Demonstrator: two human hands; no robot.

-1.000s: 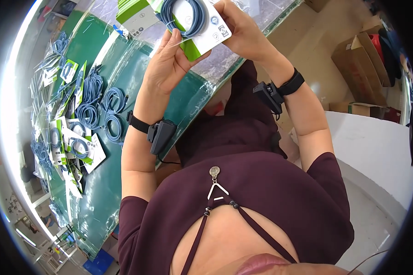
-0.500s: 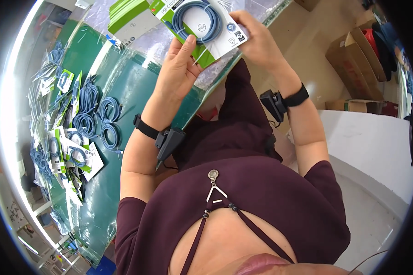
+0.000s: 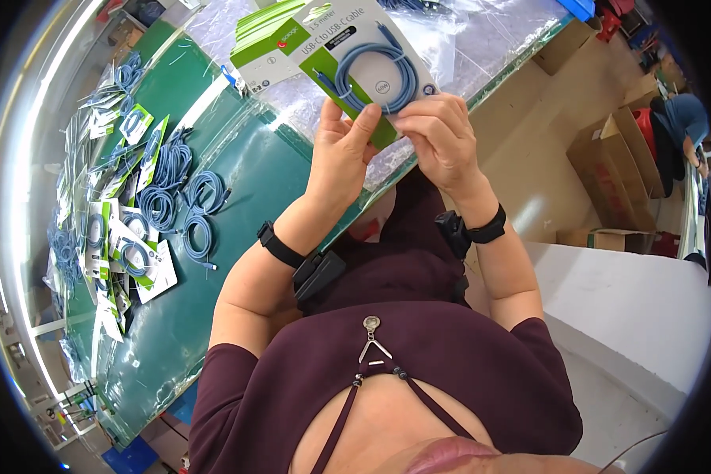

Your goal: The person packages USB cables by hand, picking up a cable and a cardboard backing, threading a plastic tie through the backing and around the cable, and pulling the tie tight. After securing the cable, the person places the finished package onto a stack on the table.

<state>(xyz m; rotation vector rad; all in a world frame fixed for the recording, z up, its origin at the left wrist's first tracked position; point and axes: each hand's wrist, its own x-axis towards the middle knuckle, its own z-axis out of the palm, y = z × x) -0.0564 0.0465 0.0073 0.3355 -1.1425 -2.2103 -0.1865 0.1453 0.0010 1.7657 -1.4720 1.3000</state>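
A coiled blue cable [image 3: 410,73], bound with ties, lies on the front of a white and green packaging card [image 3: 381,68]. My left hand [image 3: 344,144] grips the card's lower left corner, with the thumb on its front and the fingers behind. At the lower right edge, the bent fingers of my right hand [image 3: 442,141] are closed on the card beside the coil. Just behind it stands a stack of green and white cards [image 3: 267,35], partly covered by the held one.
Loose coiled cables [image 3: 200,235] and carded cables [image 3: 138,257] lie heaped on the green table [image 3: 241,170] at left. Clear plastic covers the far tabletop. Cardboard boxes [image 3: 612,170] stand on the floor at right, near another person [image 3: 682,130] and a white surface [image 3: 608,296].
The held card has come lower in view and turned more upright. My right hand has shifted from its upper right edge to the lower right, beside the coil. My left hand keeps its grip.
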